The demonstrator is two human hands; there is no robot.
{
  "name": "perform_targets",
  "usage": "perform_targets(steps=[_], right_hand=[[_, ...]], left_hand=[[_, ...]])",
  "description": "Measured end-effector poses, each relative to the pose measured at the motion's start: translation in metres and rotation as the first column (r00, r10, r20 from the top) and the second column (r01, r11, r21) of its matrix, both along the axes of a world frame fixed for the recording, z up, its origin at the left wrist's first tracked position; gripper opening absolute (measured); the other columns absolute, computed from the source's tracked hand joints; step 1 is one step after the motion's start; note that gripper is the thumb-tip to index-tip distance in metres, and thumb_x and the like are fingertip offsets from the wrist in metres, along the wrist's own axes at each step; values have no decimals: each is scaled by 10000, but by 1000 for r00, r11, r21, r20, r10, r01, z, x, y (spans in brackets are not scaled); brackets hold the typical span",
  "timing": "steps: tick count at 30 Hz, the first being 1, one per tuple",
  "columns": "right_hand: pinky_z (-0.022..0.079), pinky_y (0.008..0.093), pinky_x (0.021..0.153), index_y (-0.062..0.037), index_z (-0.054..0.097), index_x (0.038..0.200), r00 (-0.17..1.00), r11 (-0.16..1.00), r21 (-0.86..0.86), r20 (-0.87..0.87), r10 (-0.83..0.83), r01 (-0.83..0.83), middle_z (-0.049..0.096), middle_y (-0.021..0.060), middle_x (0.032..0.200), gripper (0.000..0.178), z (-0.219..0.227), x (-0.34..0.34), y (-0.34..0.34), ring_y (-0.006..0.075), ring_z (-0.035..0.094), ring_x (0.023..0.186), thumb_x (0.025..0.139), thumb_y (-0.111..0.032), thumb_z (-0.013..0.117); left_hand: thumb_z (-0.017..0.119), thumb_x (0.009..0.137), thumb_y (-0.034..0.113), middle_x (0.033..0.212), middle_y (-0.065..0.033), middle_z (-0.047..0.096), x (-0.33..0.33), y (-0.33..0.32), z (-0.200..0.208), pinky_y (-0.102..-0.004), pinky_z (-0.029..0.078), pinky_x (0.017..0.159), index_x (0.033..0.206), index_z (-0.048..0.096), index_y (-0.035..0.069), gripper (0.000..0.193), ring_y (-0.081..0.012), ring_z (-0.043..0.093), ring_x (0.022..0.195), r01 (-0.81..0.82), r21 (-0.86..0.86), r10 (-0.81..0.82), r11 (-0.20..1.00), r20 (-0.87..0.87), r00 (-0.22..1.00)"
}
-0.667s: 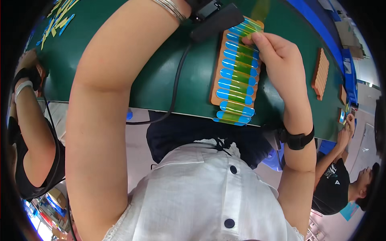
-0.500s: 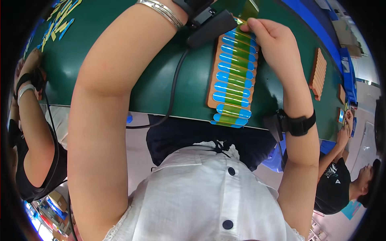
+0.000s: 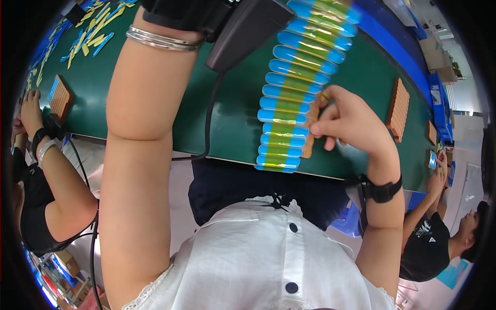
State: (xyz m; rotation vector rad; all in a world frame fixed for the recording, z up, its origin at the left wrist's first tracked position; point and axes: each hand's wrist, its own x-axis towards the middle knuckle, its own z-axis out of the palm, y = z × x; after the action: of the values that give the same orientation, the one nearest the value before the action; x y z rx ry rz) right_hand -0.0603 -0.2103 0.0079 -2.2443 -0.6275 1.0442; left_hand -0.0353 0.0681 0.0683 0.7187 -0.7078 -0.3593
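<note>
The right hand (image 3: pixel 343 121) pinches the right edge of a wooden rack (image 3: pixel 310 129) on the green bench (image 3: pixel 129 98), fingers curled tight around it near the front edge of the bench. A row of blue strips (image 3: pixel 289 93) lies across the rack, joined down the middle by a band of yellow tape (image 3: pixel 292 108), and the row runs from the bench's near edge up toward the top of the view. The left forearm reaches up the view, with silver bangles (image 3: pixel 163 40) at the wrist; the left hand itself is cut off by the top edge, so I cannot tell how it stands. A black device (image 3: pixel 248 28) with a cable sits just beside that wrist. Another wooden rack (image 3: pixel 399 108) lies well apart to the right, and loose blue and yellow strips (image 3: pixel 93 31) are scattered at the far left. Other people's arms work at both ends of the bench.
</note>
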Motion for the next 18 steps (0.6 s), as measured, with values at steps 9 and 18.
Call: perform_targets(steps=[9, 18], right_hand=[[559, 350, 824, -66, 675, 1010, 885, 793, 430, 370, 283, -433, 678, 27, 904, 274, -45, 76, 118, 218, 683, 924, 1010, -307, 544], [496, 273, 862, 11, 668, 1154, 998, 609, 791, -70, 4, 53, 700, 75, 1074, 296, 4, 11, 2, 124, 635, 963, 928, -177, 700]], left_hand=[[143, 937, 776, 1074, -95, 621, -5, -12, 7, -480, 310, 943, 1260, 605, 3, 957, -226, 461, 999, -71, 127, 83, 989, -86, 993], [167, 909, 811, 923, -44, 632, -28, -77, 6, -471, 268, 972, 1065, 701, 28, 960, -204, 468, 928, -350, 342, 482, 872, -476, 736]])
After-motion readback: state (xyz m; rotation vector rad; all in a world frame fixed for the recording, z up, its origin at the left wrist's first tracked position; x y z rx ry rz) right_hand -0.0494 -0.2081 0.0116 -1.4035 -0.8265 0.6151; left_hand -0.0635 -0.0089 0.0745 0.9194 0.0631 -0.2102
